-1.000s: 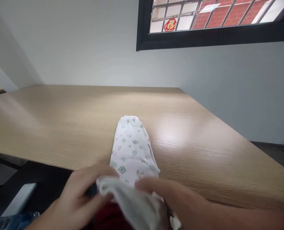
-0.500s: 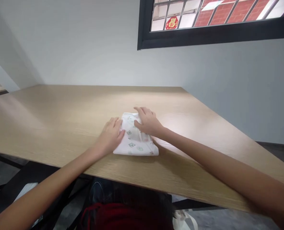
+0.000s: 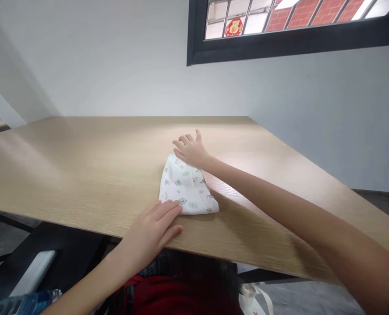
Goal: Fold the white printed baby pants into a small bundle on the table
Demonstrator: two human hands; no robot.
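Observation:
A small white garment (image 3: pixel 187 188) printed with little green animal shapes lies folded flat on the light wooden table (image 3: pixel 83 166), near its front edge. My left hand (image 3: pixel 151 227) rests flat with fingers stretched out, its fingertips touching the garment's near left corner. My right hand (image 3: pixel 190 149) reaches over the garment's far end, fingers apart and slightly raised, its palm on the cloth's far edge. Neither hand grips anything.
A grey wall runs behind the table, with a dark-framed window (image 3: pixel 280 30) at the upper right. Below the table's front edge are red cloth (image 3: pixel 178 297) on my lap, a dark frame, and a plastic bottle (image 3: pixel 17 304) at the lower left.
The garment, long and hanging off the edge a second ago, is now folded into a short packet. My left hand slid back to the near corner; my right hand moved to the far end.

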